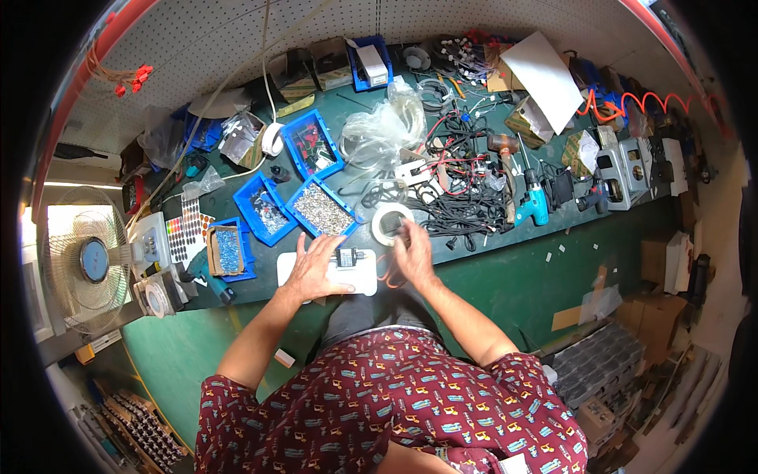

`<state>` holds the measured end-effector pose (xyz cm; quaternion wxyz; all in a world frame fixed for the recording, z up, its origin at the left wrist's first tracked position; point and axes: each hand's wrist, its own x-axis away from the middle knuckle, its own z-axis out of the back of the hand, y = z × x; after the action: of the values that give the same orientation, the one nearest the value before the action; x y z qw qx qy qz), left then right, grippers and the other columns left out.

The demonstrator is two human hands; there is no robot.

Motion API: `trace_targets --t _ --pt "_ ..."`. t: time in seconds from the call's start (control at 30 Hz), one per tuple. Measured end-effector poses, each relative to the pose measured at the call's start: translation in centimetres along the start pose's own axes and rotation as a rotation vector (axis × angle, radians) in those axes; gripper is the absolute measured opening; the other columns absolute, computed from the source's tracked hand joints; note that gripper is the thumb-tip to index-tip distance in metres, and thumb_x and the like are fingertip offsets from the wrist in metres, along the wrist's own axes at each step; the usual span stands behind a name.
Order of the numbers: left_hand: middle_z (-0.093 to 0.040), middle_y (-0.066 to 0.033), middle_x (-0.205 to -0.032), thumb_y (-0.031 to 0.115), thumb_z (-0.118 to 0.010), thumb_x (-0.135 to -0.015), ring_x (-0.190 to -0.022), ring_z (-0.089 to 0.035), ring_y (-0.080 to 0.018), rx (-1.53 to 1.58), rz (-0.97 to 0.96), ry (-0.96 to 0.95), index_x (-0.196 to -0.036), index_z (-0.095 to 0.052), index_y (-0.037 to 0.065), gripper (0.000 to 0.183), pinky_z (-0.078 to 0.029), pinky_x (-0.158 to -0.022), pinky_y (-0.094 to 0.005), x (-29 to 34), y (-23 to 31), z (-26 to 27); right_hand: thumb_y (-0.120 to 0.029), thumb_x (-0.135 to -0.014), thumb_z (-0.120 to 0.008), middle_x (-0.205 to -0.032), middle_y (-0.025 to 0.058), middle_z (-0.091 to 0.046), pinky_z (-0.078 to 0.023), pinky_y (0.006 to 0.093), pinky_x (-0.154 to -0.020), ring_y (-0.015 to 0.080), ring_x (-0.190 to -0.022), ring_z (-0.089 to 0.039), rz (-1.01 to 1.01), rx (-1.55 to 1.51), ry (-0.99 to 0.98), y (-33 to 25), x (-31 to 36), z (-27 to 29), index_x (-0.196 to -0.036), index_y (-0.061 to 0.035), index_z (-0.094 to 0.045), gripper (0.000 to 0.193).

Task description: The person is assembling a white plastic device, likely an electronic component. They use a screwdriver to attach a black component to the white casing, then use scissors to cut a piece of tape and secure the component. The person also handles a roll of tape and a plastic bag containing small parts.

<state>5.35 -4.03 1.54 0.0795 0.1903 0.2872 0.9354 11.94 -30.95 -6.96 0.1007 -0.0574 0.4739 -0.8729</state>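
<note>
A white rectangular panel with rounded corners lies at the front edge of the bench. My left hand rests across it with fingers spread past its far edge and the thumb along its near side. On the panel, just right of that hand, sits a small black box-shaped part with a pale label. My right hand is to the right of the panel, beside a cream-coloured tape roll. Its fingers are blurred, so any grip is unclear. A thin reddish cable loops between panel and right hand.
Blue bins of small parts stand behind the panel. Black cables and clear bagged tubing crowd the middle. Right of them are a hammer and a teal power drill. A fan stands at far left.
</note>
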Motion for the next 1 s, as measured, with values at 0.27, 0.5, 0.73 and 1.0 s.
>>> trace_targets --t 0.27,0.5,0.73,1.0 --pt "-0.054 -0.0187 -0.142 0.039 -0.078 -0.075 -0.139 -0.042 -0.0388 0.055 0.037 0.249 -0.147 -0.045 0.008 0.085 -0.009 -0.122 -0.0613 1.9 0.8 -1.5 -0.014 -0.078 -0.076 -0.117 0.0239 -0.058 -0.051 0.0512 -0.092 0.0437 -0.11 -0.06 -0.262 0.302 -0.029 3.1 -4.8 -0.3 -0.116 -0.0024 -0.059 0.043" --pt "-0.059 -0.0175 -0.134 0.031 -0.077 -0.076 -0.13 -0.049 -0.0375 0.033 -0.043 0.474 -0.137 -0.053 0.003 0.072 -0.016 -0.121 -0.059 2.7 2.0 -2.2 -0.019 -0.076 -0.075 -0.097 0.023 -0.068 -0.053 0.0499 -0.086 0.0422 -0.095 -0.065 -0.18 0.33 0.049 4.0 -5.8 1.1 -0.098 0.0008 -0.063 0.032" --pt "-0.06 -0.0192 -0.13 0.019 -0.081 -0.076 -0.127 -0.051 -0.0379 0.245 -0.116 0.661 -0.134 -0.057 -0.001 0.065 -0.034 -0.115 -0.0501 -0.4 7.4 -1.2 -0.008 -0.084 -0.071 -0.086 0.0097 -0.071 -0.056 0.0277 -0.051 0.0141 -0.064 -0.067 -0.518 -0.454 0.194 2.1 -6.5 4.2 -0.095 0.0035 -0.064 0.018" --pt "-0.069 -0.0076 -0.107 0.022 -0.071 -0.095 -0.098 -0.062 -0.0127 1.207 0.085 0.336 -0.121 -0.06 -0.002 0.036 -0.052 -0.084 -0.0299 -3.3 15.7 -0.3 -0.009 -0.097 -0.063 -0.099 0.0098 -0.07 -0.06 0.0265 -0.063 0.0143 -0.077 -0.069 -0.606 -0.824 -0.184 -7.4 -0.7 7.3 -0.118 0.0051 -0.065 0.026"
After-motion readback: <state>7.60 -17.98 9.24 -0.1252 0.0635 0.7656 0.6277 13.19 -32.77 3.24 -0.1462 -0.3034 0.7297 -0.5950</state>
